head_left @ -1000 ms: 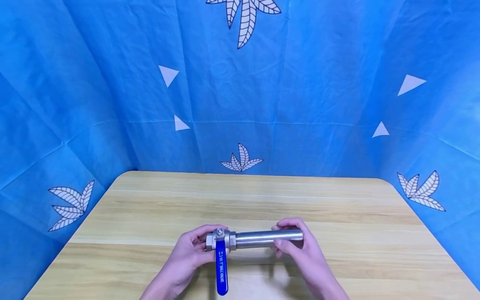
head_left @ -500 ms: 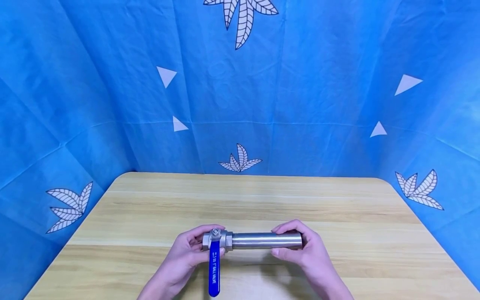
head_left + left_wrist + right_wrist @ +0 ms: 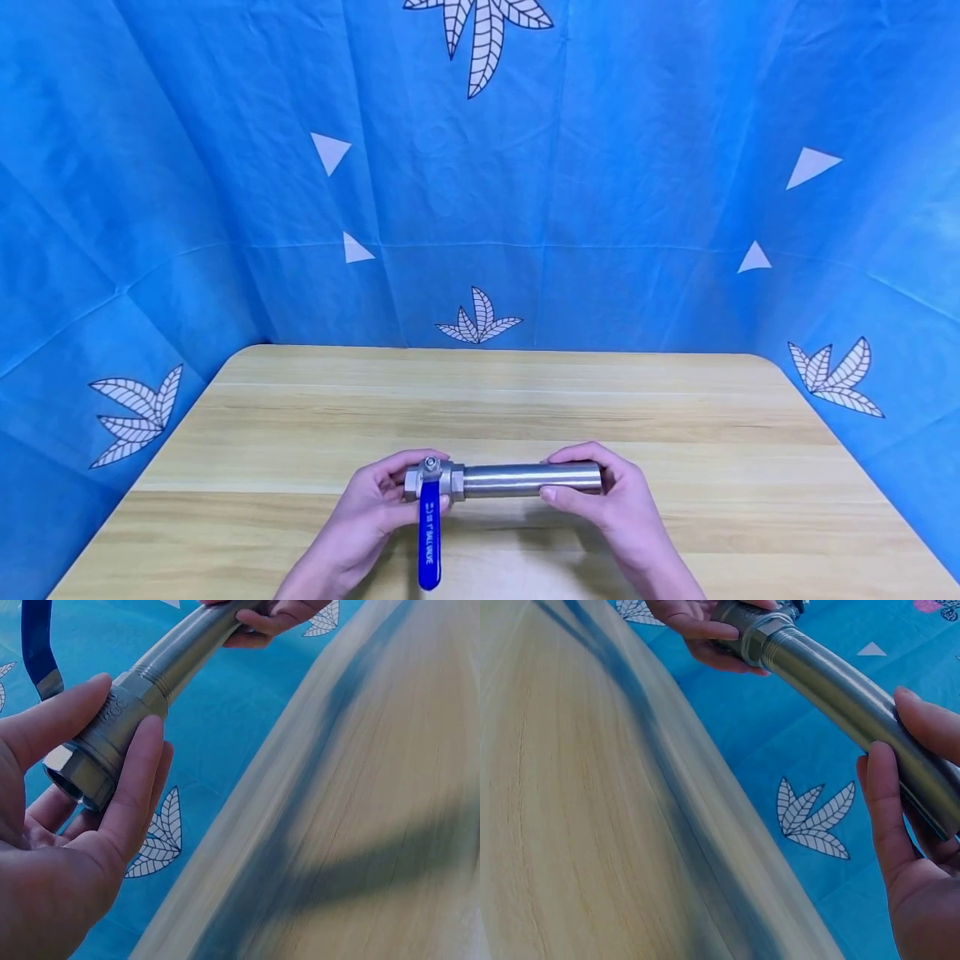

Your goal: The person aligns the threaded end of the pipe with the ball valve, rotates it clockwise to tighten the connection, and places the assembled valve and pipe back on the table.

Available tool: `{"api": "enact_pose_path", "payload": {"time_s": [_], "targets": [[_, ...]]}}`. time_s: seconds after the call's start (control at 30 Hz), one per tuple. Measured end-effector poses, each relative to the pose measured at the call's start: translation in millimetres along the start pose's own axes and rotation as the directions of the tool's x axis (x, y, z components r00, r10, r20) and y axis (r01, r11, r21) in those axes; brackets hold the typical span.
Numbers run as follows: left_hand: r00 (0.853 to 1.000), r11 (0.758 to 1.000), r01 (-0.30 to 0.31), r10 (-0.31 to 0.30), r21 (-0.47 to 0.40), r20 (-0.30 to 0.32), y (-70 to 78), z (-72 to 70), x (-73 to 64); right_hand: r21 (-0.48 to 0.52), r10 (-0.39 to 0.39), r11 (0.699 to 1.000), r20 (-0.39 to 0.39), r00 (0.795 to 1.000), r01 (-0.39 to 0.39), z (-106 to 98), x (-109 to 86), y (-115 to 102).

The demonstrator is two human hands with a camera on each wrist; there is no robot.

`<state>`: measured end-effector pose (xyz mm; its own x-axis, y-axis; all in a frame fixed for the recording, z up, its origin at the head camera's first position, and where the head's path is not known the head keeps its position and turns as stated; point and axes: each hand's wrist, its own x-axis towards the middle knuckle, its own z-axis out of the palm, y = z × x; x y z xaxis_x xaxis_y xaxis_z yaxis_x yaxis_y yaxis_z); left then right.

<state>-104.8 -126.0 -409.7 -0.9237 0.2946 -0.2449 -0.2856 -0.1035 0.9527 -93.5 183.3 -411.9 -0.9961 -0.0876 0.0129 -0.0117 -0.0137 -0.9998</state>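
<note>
A steel ball valve (image 3: 453,481) with a blue lever handle (image 3: 430,537) is joined to a smooth steel pipe (image 3: 510,480). My left hand (image 3: 375,500) grips the valve body between thumb and fingers, and the lever points toward me. At the pipe's far right end, my right hand (image 3: 611,500) holds it with thumb in front and fingers behind. In the left wrist view the valve's open hex end (image 3: 79,776) faces the camera. Threads (image 3: 775,646) show where pipe meets valve in the right wrist view. Valve and pipe lie level, above the tabletop.
A light wood-grain table (image 3: 495,400) with rounded far corners spreads below the hands. Blue cloth (image 3: 480,183) printed with white leaves and triangles hangs behind it and on both sides. Shadows of hands and pipe fall on the wood.
Over the last second the valve and pipe shifted slightly left. My right hand changed its hold, its thumb moving lower along the pipe's near side. The left hand keeps its grip.
</note>
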Motion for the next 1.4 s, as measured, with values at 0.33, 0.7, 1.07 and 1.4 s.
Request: {"api": "enact_pose_path", "payload": {"time_s": [0.33, 0.7, 1.07, 1.4], "targets": [[0.999, 1.0, -0.01, 0.01, 0.011, -0.041, 0.5, 1.0, -0.7, -0.043, 0.025, 0.999, -0.021, 0.999, -0.026, 3, -0.6, 0], [0.996, 1.0, -0.008, 0.01, 0.012, -0.092, 2.6, -3.1, 1.9, 0.158, -0.151, 0.979, 0.161, 0.975, 0.125, -2, -2.9, 7], [0.999, 0.998, -0.004, 0.001, -0.055, -0.051, 4.7, -5.4, 0.4, 0.117, -0.167, 0.982, 0.149, 0.975, 0.151, -7, -1.5, 3], [0.999, 0.999, -0.011, 0.009, -0.044, -0.039, 2.2, -6.3, -0.4, 0.047, -0.074, 0.996, 0.082, 0.994, 0.07, -7, -1.3, 0]]}}
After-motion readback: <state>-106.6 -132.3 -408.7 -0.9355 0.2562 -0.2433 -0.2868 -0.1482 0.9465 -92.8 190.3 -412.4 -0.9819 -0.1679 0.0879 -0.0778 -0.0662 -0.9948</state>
